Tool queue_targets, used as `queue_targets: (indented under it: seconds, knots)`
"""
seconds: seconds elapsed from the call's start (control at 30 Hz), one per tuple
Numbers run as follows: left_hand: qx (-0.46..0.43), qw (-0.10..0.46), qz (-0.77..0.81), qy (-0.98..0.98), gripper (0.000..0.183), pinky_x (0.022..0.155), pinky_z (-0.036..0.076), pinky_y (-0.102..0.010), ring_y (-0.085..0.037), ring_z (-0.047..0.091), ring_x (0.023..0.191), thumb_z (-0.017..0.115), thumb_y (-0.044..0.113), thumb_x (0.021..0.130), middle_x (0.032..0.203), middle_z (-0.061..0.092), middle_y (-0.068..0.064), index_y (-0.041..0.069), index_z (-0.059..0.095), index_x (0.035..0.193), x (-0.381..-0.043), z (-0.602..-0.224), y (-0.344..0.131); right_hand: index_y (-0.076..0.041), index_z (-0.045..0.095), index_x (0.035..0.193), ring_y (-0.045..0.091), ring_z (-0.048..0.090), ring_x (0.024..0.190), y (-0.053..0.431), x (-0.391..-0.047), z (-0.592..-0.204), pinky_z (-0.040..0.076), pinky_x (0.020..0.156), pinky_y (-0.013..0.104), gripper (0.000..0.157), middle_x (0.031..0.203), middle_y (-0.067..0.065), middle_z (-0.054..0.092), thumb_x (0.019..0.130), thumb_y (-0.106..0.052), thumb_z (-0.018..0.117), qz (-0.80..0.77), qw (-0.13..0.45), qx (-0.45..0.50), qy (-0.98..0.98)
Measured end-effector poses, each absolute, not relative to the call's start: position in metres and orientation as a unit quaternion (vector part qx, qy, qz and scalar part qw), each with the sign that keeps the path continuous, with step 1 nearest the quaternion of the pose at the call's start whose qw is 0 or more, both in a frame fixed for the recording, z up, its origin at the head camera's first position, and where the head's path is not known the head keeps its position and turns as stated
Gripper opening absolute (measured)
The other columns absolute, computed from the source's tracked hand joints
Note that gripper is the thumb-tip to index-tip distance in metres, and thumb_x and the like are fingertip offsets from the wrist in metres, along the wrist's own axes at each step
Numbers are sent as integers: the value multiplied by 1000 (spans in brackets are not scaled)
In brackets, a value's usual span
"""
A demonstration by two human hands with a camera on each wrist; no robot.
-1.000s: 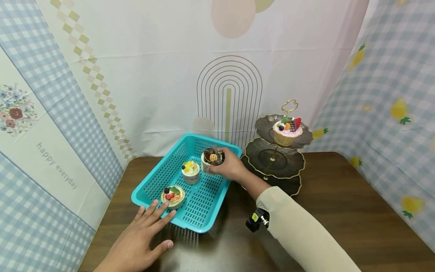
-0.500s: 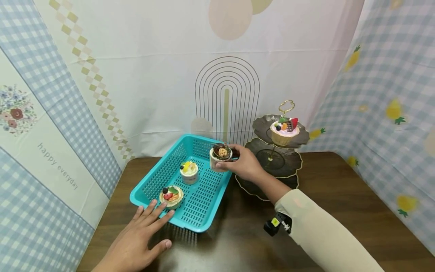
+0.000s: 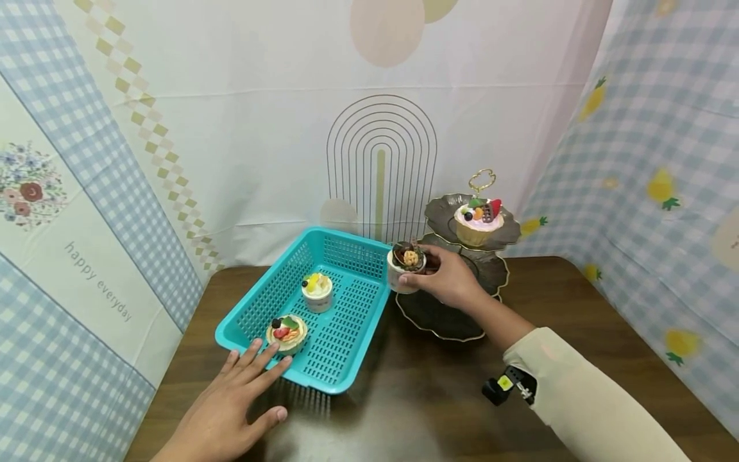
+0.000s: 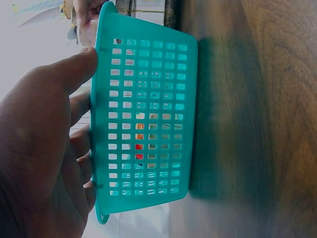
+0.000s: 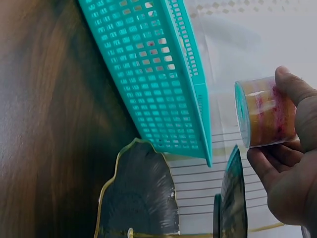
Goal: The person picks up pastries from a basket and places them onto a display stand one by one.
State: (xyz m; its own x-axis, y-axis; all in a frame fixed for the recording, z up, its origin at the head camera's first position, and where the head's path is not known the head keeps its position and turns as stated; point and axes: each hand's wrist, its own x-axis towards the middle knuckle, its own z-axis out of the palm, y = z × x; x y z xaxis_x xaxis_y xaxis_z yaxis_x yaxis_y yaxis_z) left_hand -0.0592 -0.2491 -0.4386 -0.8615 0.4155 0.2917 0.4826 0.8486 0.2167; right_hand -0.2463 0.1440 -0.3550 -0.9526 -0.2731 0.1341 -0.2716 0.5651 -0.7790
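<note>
One chocolate-topped dessert cup (image 3: 407, 271), pinched upright in the right hand (image 3: 453, 279), hangs by the right side of the teal basket (image 4: 101, 124), with the tiered stand (image 3: 439, 317) just rightward, while the spread left hand (image 3: 228, 401) touches the basket's near rim

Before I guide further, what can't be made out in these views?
Head view: the stand's lower tiers, partly covered by the right hand.
Left wrist view: the basket's inside, mostly hidden by its wall.
Right wrist view: the held cake's topping, behind the right hand; the stand, cut off by the bottom edge.
</note>
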Motion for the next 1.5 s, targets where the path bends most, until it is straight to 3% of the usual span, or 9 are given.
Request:
queue_targets:
  seconds: [0.13,0.33,0.5,0.83,1.07,1.5]
  knots:
    - [-239,123,-141,-953,70,126,-5,-30,-33,28,152,72,52,93,161,40,-5,28,49,155,-59,-439,-249,-3,49,150,31,66,114,155,-244,-352,62,77,39,87,128,18,67,82,-41,87,-425,5,-136,895]
    - [-237,118,-139,-954,71,125,-6,-28,-32,27,152,71,53,93,162,38,-3,29,48,156,-60,-439,-250,-2,52,148,36,62,120,172,-244,-354,56,93,50,84,131,21,65,84,-46,85,-394,-25,-139,908]
    - [-238,119,-140,-954,71,125,-6,-28,-33,28,152,71,53,93,162,38,-3,28,49,155,-60,-439,-250,-6,54,148,38,60,123,185,-245,-356,53,98,54,84,134,21,63,84,-52,83,-387,-31,-131,912]
    - [-246,135,-134,-951,71,125,-6,-28,-33,29,151,73,52,92,161,41,-6,25,51,154,-60,-440,-249,-2,57,143,38,61,123,200,-245,-364,53,97,54,78,137,21,62,88,-52,79,-399,-32,-124,908]
    - [-241,126,-139,-952,70,125,-7,-28,-33,27,152,72,53,93,161,40,-5,26,50,154,-60,-440,-249,0,59,139,37,61,122,209,-247,-365,54,98,52,68,134,22,64,90,-42,81,-412,-48,-126,901]
    - [-237,116,-138,-954,71,125,-5,-29,-31,24,153,70,54,94,163,38,-2,30,46,156,-60,-439,-249,2,55,141,38,63,116,224,-249,-369,57,88,50,75,132,26,62,91,-49,77,-379,-44,-104,918]
